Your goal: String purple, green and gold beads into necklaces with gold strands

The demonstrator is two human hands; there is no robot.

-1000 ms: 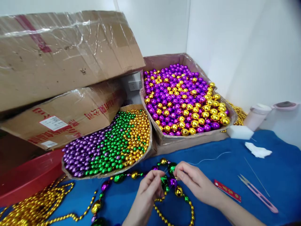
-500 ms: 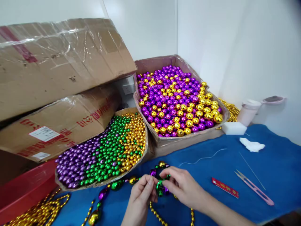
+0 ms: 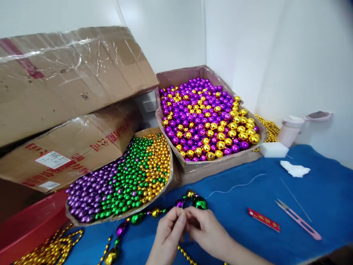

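My left hand (image 3: 169,232) pinches a fine thread (image 3: 182,206) between thumb and forefinger. Against its fingertips, my right hand (image 3: 205,230) is closed in a pinch too; what lies between its fingers is hidden. Just beyond the fingers rests a bead string of purple, green and gold, with a big green bead (image 3: 199,202), a gold bead (image 3: 190,193) and a purple bead (image 3: 179,203). The string runs left past another green bead (image 3: 137,218) to a purple one (image 3: 121,229). A chain of small gold beads (image 3: 185,254) comes out below my hands.
Behind are a box of large purple and gold beads (image 3: 205,121) and a box of smaller purple, green and gold beads (image 3: 128,184). On the blue cloth (image 3: 234,206) lie pink-handled snips (image 3: 299,219), a red packet (image 3: 264,219) and tissue (image 3: 294,169). Gold bead strands (image 3: 52,244) lie front left.
My right hand has moved left to meet my left hand, its fingers closing. The large green bead now shows beyond the fingers, and the green piece between my hands is out of sight.
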